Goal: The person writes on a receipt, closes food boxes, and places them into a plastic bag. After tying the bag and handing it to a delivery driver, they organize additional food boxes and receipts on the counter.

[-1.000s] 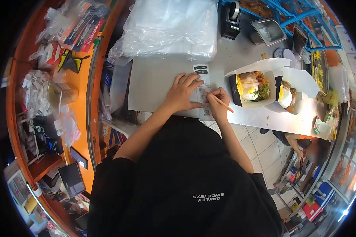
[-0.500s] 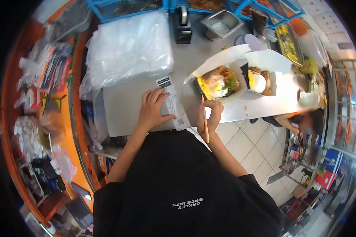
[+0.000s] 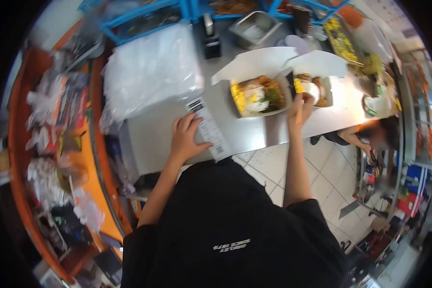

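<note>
My left hand (image 3: 187,139) lies on the metal counter with its fingers apart, the fingertips on the left edge of a long printed receipt (image 3: 208,127). My right hand (image 3: 301,109) is closed around an orange-brown pen (image 3: 298,115) and is at the front edge of the right-hand food box (image 3: 327,86). Rice, yellow pieces and browned meat show in that box, partly behind the hand. To its left stands another open white box (image 3: 260,97) with yellow pieces, white rice, meat and greens. Both lids are folded back.
A stack of clear plastic bags (image 3: 151,72) lies at the back left. Behind are a black tape dispenser (image 3: 211,41), a metal pan (image 3: 255,29) and a tray of yellow food (image 3: 343,41). Another person (image 3: 369,139) is beyond the counter's right side.
My right hand has moved right with the pen, from the front of the left food box to the right one. My left hand stays at the receipt. The view has shifted slightly.
</note>
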Action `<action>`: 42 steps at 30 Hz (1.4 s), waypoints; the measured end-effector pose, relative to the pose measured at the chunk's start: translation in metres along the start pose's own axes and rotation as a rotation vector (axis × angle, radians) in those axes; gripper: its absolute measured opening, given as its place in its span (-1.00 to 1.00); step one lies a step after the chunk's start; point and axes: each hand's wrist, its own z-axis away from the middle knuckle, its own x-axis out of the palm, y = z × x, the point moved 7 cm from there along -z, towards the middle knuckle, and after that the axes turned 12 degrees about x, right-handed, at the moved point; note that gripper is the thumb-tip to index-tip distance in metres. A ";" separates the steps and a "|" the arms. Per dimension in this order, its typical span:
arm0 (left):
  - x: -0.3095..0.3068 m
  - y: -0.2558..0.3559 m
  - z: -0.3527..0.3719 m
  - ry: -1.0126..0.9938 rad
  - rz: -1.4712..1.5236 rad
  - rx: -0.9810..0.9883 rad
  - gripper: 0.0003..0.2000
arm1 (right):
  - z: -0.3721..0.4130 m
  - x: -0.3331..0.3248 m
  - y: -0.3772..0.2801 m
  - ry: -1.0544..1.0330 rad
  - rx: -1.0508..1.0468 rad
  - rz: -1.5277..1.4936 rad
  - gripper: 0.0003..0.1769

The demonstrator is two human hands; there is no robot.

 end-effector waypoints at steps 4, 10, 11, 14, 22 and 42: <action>0.000 0.000 0.003 0.023 0.021 0.009 -0.24 | 0.006 -0.002 -0.033 0.007 -0.035 0.072 -0.67; -0.002 0.001 0.004 0.024 0.024 -0.013 -0.21 | 0.115 0.044 -0.069 -0.644 0.170 -0.366 -0.93; -0.002 0.001 0.004 0.028 0.025 -0.023 -0.21 | 0.143 0.061 -0.065 -0.826 0.290 -0.319 -0.93; -0.004 0.001 0.005 0.032 0.014 -0.025 -0.21 | 0.190 0.093 -0.060 -1.084 0.380 -0.379 -0.94; -0.007 0.002 0.004 0.050 0.007 -0.019 -0.25 | 0.204 0.128 -0.038 -1.059 0.420 -0.427 -0.83; -0.002 -0.002 0.006 0.056 0.019 -0.022 -0.25 | 0.200 0.108 -0.067 -0.957 0.178 -0.134 -0.76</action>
